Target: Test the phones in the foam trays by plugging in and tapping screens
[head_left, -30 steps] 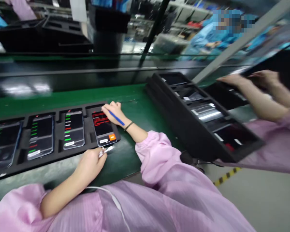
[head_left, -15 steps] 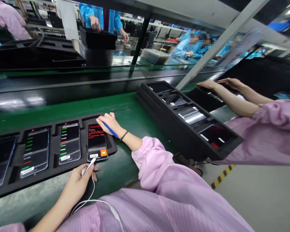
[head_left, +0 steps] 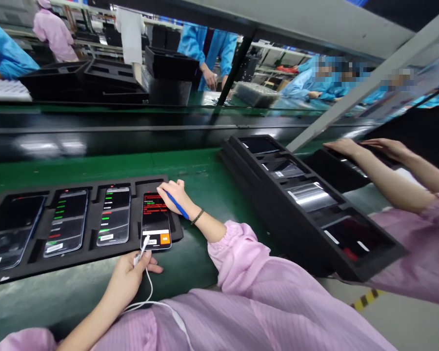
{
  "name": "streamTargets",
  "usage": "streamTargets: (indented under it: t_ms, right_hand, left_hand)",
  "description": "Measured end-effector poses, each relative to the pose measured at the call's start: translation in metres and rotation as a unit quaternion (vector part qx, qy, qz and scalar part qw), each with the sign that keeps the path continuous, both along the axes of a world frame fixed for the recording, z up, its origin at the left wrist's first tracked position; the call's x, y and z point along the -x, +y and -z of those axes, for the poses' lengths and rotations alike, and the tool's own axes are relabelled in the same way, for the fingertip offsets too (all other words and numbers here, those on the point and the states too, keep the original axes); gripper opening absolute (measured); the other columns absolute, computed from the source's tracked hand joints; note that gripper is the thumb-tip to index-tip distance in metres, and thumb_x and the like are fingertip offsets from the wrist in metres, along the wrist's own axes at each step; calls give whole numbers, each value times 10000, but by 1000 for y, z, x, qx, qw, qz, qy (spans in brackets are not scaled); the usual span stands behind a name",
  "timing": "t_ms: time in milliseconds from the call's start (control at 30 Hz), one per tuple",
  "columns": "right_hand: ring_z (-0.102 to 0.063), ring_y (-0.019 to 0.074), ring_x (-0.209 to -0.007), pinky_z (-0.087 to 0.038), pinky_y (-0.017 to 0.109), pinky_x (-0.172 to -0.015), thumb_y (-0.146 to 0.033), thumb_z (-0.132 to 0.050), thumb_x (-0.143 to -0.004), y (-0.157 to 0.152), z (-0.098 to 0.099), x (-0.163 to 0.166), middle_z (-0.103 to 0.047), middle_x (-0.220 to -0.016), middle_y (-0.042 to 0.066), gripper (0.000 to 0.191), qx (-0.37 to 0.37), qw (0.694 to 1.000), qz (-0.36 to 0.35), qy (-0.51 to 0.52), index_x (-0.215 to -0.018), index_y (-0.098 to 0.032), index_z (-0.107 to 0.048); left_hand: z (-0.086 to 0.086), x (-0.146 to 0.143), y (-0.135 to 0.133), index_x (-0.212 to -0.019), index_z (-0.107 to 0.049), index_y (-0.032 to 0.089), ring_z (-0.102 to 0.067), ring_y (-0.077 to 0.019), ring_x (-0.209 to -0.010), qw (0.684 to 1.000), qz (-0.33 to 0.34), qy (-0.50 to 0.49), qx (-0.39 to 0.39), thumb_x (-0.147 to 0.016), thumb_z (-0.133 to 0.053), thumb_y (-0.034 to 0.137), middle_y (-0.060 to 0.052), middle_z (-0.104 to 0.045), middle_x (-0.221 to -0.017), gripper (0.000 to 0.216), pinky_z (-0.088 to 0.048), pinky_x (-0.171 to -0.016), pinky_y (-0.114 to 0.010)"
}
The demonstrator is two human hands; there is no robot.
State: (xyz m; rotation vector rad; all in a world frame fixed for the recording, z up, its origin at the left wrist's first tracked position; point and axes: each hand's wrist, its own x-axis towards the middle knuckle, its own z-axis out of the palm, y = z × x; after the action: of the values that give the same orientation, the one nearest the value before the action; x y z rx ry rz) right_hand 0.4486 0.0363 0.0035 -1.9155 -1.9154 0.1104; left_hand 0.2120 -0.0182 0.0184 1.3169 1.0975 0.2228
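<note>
My left hand (head_left: 129,277) is closed on a white cable (head_left: 144,246), with its plug end pointing at the lower edge of the rightmost phone (head_left: 155,222). Whether plug and phone touch, I cannot tell. A slim blue pen (head_left: 177,204) is held in my right hand (head_left: 174,192), which rests by that phone's upper right corner. Red and green text lights its screen, with an orange button low on the right. The phone lies in a black foam tray (head_left: 177,230), beside several others, among them one phone (head_left: 113,214) listing green and red lines.
Right of me stands a stack of black trays (head_left: 237,180) holding more phones. Beyond it, a co-worker's hands (head_left: 346,146) rest on another tray. A grey slanted post (head_left: 351,92) rises there. Across the line, people in blue work near black trays (head_left: 113,80).
The view has swung left, so everything sits further right. On the rightmost phone, green text and a white strip above the orange button have appeared. Both hands keep their hold.
</note>
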Motion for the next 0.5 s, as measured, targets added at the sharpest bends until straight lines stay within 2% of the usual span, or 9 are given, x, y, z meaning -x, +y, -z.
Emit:
streamTargets:
  t_ms: [100,200,267,367,433,500]
  right_hand:
    - [-565,176,-869,-228,368,-904,-312,-354,-1082,-2,1,-1,-710,-895,21,324,0,1000,-1,11,-907,-210,-608]
    - [-576,175,-857,-232,370,-899,-312,-358,-1077,-3,1,-1,-697,-864,16,321,2,1000,0,17,-905,-211,-610]
    - [-583,174,-848,-236,370,-900,-304,-361,-1073,-3,1,-2,-695,-858,16,315,4,1000,3,17,-909,-210,-613]
    - [-587,183,-864,-233,375,-911,-294,-365,-1069,-4,1,-1,-705,-875,27,310,-1,1000,12,12,-908,-208,-615]
    - [-582,194,-892,-228,381,-917,-296,-366,-1068,-4,1,-1,-713,-896,34,308,-9,1000,19,5,-912,-210,-618]
    - [-572,201,-908,-223,386,-919,-300,-366,-1068,-4,2,-1,-716,-901,38,311,-16,1000,25,-2,-914,-214,-622]
  left_hand:
    - [7,-5,-4,-685,-644,184,-669,-247,-668,996,-45,-48,56,-580,-668,831,-143,-779,-716,656,-462,-645,-326]
    - [13,-8,-5,-675,-624,170,-533,-160,-496,991,-68,-71,96,-531,-712,825,-156,-772,-701,676,-373,-546,-284]
    - [15,-9,-3,-678,-625,165,-519,-149,-486,990,-75,-79,92,-546,-708,815,-158,-769,-694,669,-377,-558,-277]
    - [8,-6,1,-661,-626,173,-649,-213,-617,998,-35,-44,37,-715,-639,728,-134,-756,-668,558,-457,-674,-304]
    - [-2,-1,2,-646,-621,179,-697,-249,-689,997,20,49,-49,-861,-553,608,-124,-749,-678,485,-464,-703,-319]
    - [-14,2,-1,-671,-637,174,-721,-278,-754,967,83,176,-167,-970,-460,476,-134,-757,-745,460,-444,-688,-326]
